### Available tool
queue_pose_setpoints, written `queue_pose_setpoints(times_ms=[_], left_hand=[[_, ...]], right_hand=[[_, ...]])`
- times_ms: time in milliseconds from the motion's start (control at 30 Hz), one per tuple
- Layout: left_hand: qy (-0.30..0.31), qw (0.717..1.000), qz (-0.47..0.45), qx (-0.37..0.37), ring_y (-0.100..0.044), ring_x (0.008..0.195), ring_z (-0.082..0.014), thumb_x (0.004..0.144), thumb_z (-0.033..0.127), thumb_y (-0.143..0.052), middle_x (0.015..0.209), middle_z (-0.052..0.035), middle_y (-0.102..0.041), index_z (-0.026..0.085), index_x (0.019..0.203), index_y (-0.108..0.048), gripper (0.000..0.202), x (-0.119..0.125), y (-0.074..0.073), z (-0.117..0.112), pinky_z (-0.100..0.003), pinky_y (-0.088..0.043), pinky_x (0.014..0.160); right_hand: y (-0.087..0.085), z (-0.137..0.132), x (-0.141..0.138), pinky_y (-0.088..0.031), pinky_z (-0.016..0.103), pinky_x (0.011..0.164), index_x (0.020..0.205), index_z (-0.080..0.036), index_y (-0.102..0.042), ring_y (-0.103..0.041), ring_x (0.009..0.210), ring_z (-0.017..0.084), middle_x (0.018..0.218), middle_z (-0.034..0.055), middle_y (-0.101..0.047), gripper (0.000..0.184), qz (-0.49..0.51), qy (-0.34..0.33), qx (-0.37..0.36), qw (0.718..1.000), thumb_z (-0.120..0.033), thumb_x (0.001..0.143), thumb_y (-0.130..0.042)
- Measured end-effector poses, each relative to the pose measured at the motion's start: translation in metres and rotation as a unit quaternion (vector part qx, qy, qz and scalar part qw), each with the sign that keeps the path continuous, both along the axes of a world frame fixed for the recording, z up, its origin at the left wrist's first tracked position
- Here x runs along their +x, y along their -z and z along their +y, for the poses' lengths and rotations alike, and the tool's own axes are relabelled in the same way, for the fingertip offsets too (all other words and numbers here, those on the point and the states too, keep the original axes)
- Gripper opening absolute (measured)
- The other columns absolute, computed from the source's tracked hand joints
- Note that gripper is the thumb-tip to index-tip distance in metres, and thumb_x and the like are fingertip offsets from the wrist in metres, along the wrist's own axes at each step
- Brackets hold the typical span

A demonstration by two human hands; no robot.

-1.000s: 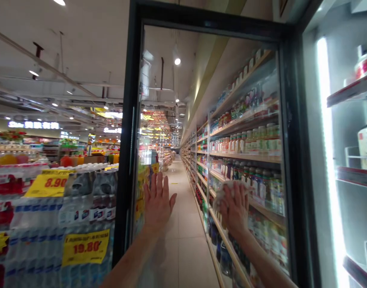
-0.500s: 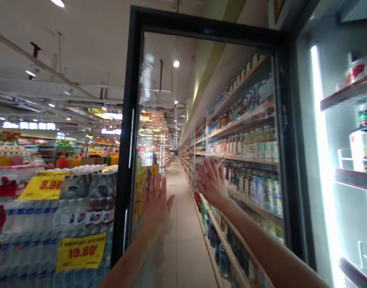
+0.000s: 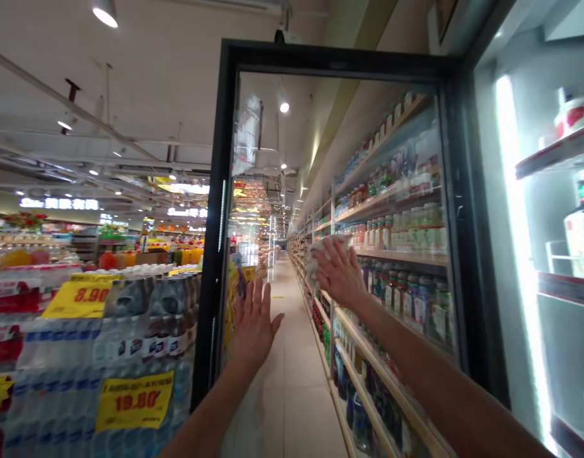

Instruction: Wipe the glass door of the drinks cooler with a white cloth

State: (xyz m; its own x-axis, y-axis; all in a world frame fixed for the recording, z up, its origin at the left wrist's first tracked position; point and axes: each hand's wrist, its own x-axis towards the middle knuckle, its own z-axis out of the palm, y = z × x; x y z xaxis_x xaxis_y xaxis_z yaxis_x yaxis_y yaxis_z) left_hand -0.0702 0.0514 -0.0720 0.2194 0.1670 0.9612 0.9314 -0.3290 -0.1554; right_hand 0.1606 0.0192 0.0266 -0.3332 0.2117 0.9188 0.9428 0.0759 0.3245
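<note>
a person stands before a glass door set in a black frame, which stands open beside a lit cooler on the right. the left hand is raised low on the pane near the frame's left side, palm toward the glass and seemingly resting on it, its fingers straight and the thumb held out to the right. the right hand reaches across the pane, a little higher than the left and well apart from it. its fingers lie spread over a pale cloth, pressing it to the glass rather than closing round it; the cloth shows past the fingertips, above and to the left of them.

through the pane, a tiled aisle floor runs back beside long wooden shelves lined with bottles. left of the door stand stacked packs of bottled drinks, bearing a yellow price sign that reads 19.80 and, higher up, another yellow sign reading 8.90. in the cooler, a bright light strip runs down beside shelves, where a dark bottle with a white label stands.
</note>
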Motion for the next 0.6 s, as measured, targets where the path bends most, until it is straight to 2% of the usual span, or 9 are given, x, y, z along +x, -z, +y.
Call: queue_pose_setpoints(times_ms=[67, 167, 200, 267, 333, 400, 433, 500, 600], left_hand=[[-0.007, 1.000, 0.011, -0.007, -0.014, 0.139, -0.0292, 0.090, 0.039, -0.038, 0.149, -0.0154, -0.024, 0.010, 0.142, -0.025, 0.061, -0.002, 0.000, -0.002, -0.051, -0.025, 0.107], [-0.024, 1.000, 0.014, -0.013, -0.015, 0.139, -0.0294, 0.090, 0.037, -0.039, 0.149, -0.0153, -0.023, 0.011, 0.142, -0.026, 0.059, -0.002, 0.001, -0.004, -0.051, -0.026, 0.107], [-0.027, 1.000, 0.012, -0.009, -0.014, 0.139, -0.0295, 0.090, 0.037, -0.039, 0.149, -0.0156, -0.023, 0.011, 0.141, -0.027, 0.059, -0.002, 0.001, -0.003, -0.051, -0.026, 0.107], [-0.023, 1.000, 0.009, 0.005, -0.014, 0.139, -0.0296, 0.090, 0.038, -0.038, 0.148, -0.0163, -0.024, 0.010, 0.141, -0.027, 0.060, -0.002, 0.003, 0.000, -0.052, -0.026, 0.107], [-0.018, 1.000, 0.009, 0.014, -0.014, 0.139, -0.0291, 0.090, 0.040, -0.037, 0.148, -0.0163, -0.025, 0.010, 0.141, -0.027, 0.060, -0.002, 0.004, 0.002, -0.052, -0.024, 0.108], [-0.020, 1.000, 0.012, 0.011, -0.015, 0.139, -0.0293, 0.090, 0.041, -0.037, 0.148, -0.0162, -0.026, 0.010, 0.141, -0.028, 0.060, -0.003, 0.004, 0.002, -0.052, -0.024, 0.108], [-0.024, 1.000, 0.016, 0.005, -0.016, 0.139, -0.0295, 0.090, 0.040, -0.037, 0.148, -0.0160, -0.026, 0.009, 0.141, -0.028, 0.060, -0.003, 0.003, 0.001, -0.051, -0.024, 0.108], [-0.035, 0.999, 0.022, -0.007, -0.017, 0.139, -0.0299, 0.090, 0.038, -0.038, 0.148, -0.0153, -0.024, 0.009, 0.140, -0.030, 0.059, -0.004, 0.002, -0.004, -0.051, -0.026, 0.108], [-0.046, 0.998, 0.026, -0.022, -0.019, 0.138, -0.0304, 0.089, 0.036, -0.041, 0.149, -0.0145, -0.023, 0.011, 0.140, -0.030, 0.059, -0.004, -0.001, -0.010, -0.050, -0.028, 0.107]], right_hand=[[-0.013, -0.008, 0.037, -0.019, 0.053, 0.108, 0.132, -0.025, -0.047, -0.022, 0.136, 0.028, 0.146, 0.0086, -0.033, 0.045, 0.139, 0.030, 0.041, 0.989, -0.036, 0.089, -0.037], [-0.027, -0.017, 0.083, -0.021, 0.062, 0.101, 0.136, -0.006, -0.038, -0.020, 0.134, 0.039, 0.144, 0.0251, -0.026, 0.056, 0.312, 0.058, 0.119, 0.941, -0.037, 0.091, -0.026], [-0.026, -0.018, 0.086, -0.022, 0.064, 0.099, 0.137, -0.003, -0.036, -0.019, 0.134, 0.040, 0.143, 0.0279, -0.024, 0.057, 0.328, 0.060, 0.131, 0.934, -0.037, 0.091, -0.026], [-0.015, -0.014, 0.074, -0.026, 0.061, 0.101, 0.135, -0.006, -0.040, -0.019, 0.135, 0.038, 0.144, 0.0246, -0.026, 0.054, 0.280, 0.048, 0.122, 0.951, -0.034, 0.090, -0.031], [0.000, -0.006, 0.054, -0.028, 0.052, 0.105, 0.131, -0.017, -0.047, -0.022, 0.136, 0.031, 0.145, 0.0142, -0.031, 0.047, 0.135, 0.019, 0.077, 0.988, -0.032, 0.088, -0.038], [0.008, 0.000, 0.046, -0.029, 0.047, 0.107, 0.129, -0.024, -0.050, -0.023, 0.136, 0.026, 0.144, 0.0086, -0.034, 0.043, 0.006, -0.003, 0.046, 0.999, -0.030, 0.087, -0.040], [0.007, 0.000, 0.050, -0.029, 0.048, 0.106, 0.129, -0.024, -0.049, -0.024, 0.136, 0.027, 0.144, 0.0087, -0.034, 0.043, 0.000, -0.003, 0.053, 0.999, -0.030, 0.087, -0.040], [-0.002, -0.002, 0.072, -0.030, 0.053, 0.103, 0.131, -0.021, -0.047, -0.026, 0.134, 0.031, 0.144, 0.0130, -0.034, 0.045, 0.116, 0.019, 0.114, 0.986, -0.033, 0.088, -0.037], [-0.017, -0.009, 0.110, -0.029, 0.060, 0.100, 0.131, -0.009, -0.047, -0.029, 0.131, 0.038, 0.140, 0.0238, -0.035, 0.052, 0.312, 0.050, 0.192, 0.929, -0.037, 0.089, -0.032]])
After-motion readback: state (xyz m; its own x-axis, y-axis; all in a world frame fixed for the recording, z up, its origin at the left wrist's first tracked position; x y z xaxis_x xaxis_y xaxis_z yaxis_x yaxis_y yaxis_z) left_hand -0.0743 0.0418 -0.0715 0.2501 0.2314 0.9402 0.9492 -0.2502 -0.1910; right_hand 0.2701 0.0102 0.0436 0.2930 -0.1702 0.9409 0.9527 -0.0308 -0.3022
